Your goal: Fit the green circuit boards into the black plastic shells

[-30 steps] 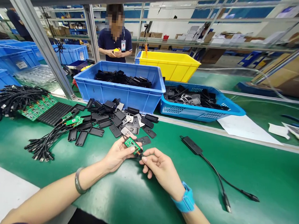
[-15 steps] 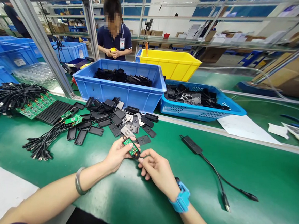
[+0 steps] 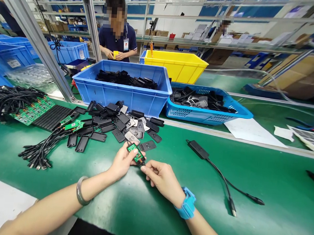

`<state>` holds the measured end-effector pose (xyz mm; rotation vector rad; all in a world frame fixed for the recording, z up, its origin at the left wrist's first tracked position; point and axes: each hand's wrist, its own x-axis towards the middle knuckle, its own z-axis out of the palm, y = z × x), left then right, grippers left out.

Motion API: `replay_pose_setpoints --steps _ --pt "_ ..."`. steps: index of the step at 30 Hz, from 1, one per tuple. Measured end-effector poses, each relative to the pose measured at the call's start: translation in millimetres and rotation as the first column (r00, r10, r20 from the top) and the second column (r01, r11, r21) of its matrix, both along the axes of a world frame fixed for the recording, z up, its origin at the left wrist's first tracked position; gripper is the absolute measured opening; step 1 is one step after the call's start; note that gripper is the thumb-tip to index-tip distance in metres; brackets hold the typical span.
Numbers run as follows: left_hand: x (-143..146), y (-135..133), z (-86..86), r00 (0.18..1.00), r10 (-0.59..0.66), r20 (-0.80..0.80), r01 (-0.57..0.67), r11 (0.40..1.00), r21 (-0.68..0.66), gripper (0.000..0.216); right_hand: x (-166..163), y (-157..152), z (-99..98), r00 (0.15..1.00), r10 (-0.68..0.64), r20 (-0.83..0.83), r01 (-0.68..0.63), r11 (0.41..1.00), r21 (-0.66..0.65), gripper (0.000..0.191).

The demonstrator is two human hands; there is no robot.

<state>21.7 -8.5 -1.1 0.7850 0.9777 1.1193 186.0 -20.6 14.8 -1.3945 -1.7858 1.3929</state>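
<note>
My left hand point(image 3: 122, 162) is closed around a small green circuit board point(image 3: 131, 148) that sits in a black plastic case, its thumb lying across the board's face. Coloured wires show at the board's near right end. There, my right hand point(image 3: 162, 177) pinches the black cable point(image 3: 143, 163) where it meets the board; the fingertips hide most of it. Just beyond my hands lies a pile of black case halves point(image 3: 110, 119) and grey cover plates point(image 3: 132, 136). A black cased unit with two cable tails point(image 3: 198, 149) rests on the green bench to the right.
A blue bin point(image 3: 121, 95) and a blue basket point(image 3: 208, 115) of black parts stand behind the pile, with a yellow bin point(image 3: 176, 67) farther back. Cabled boards point(image 3: 33, 110) lie at left beside a metal post point(image 3: 40, 34). A person point(image 3: 116, 36) across the bench holds a yellow object.
The view has shifted slightly. My right fingers have closed in tighter at the cable end of the board, while my left hand keeps its hold.
</note>
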Motion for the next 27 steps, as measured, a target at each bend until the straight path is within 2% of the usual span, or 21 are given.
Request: replay_pose_setpoints --steps 3,8,10,12,18,22,27 --pt "0.3 -1.0 -1.4 1.000 -0.010 -0.019 0.010 1.000 0.004 0.057 -0.4 -0.2 -1.8 1.000 -0.001 0.016 0.001 1.000 0.013 0.038" --pt "-0.4 -1.2 0.2 0.999 -0.013 -0.035 0.013 1.000 0.004 0.054 -0.7 -0.2 -1.6 0.990 -0.024 0.139 -0.006 0.978 0.209 0.038" --pt "-0.8 -0.9 0.9 0.999 -0.013 -0.035 0.013 1.000 0.001 0.052 -1.4 -0.5 -1.1 0.987 -0.042 0.154 0.002 0.968 0.249 0.038" --pt "-1.1 -0.8 0.9 0.999 -0.014 -0.038 0.014 1.000 0.009 0.050 -2.5 -0.8 -0.7 0.992 -0.039 0.123 0.011 0.976 0.216 0.038" --pt "-1.4 -3.3 -0.2 0.994 0.009 -0.112 0.001 0.996 0.091 0.046 -8.2 -1.4 -1.5 0.989 -0.040 -0.145 0.033 0.998 -0.055 0.043" --pt "-1.5 -2.5 -0.3 0.996 0.040 -0.080 -0.033 0.996 0.086 0.047 -10.3 -0.1 -5.5 0.983 -0.089 -0.160 0.079 0.995 -0.064 0.043" --pt "-2.6 -0.8 3.9 1.000 0.029 -0.006 -0.029 0.999 0.020 0.052 -8.5 2.8 -9.7 0.983 -0.059 -0.176 0.050 0.997 -0.054 0.042"
